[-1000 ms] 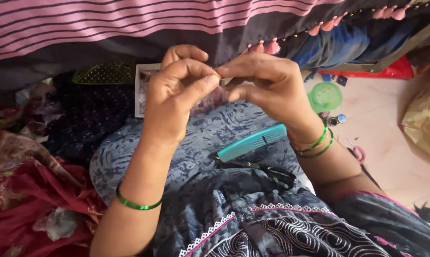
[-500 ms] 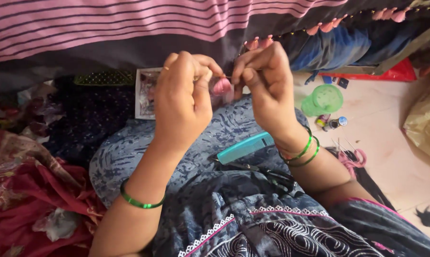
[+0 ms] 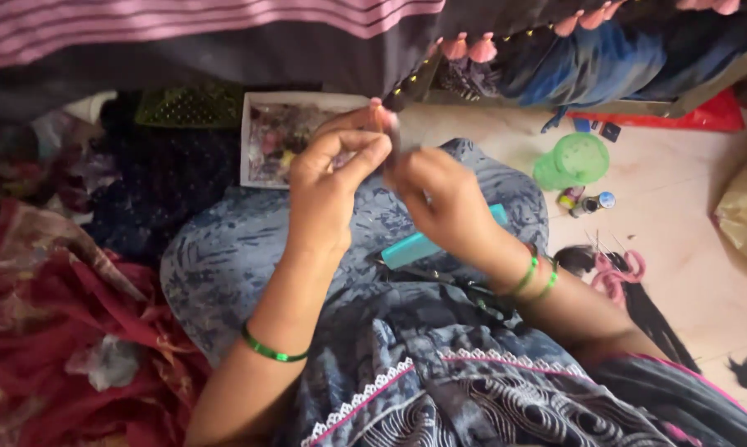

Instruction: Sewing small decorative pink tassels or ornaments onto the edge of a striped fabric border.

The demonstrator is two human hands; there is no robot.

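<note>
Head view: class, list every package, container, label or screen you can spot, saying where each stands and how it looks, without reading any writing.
White shallow box: on the floor behind the left hand, rectangular, holding small mixed-colour bits.
Green plastic container: floor, upper right, round, translucent.
Small bottles: beside it, tiny, coloured caps.
No screens or signs.

Both hands have drifted from twelve o'clock down toward the centre of the view. The right hand (image 3: 444,203), half a second ago raised with fingers up, has dropped and tilted, meeting the left hand (image 3: 332,186) at the dark tassel (image 3: 392,124).
</note>
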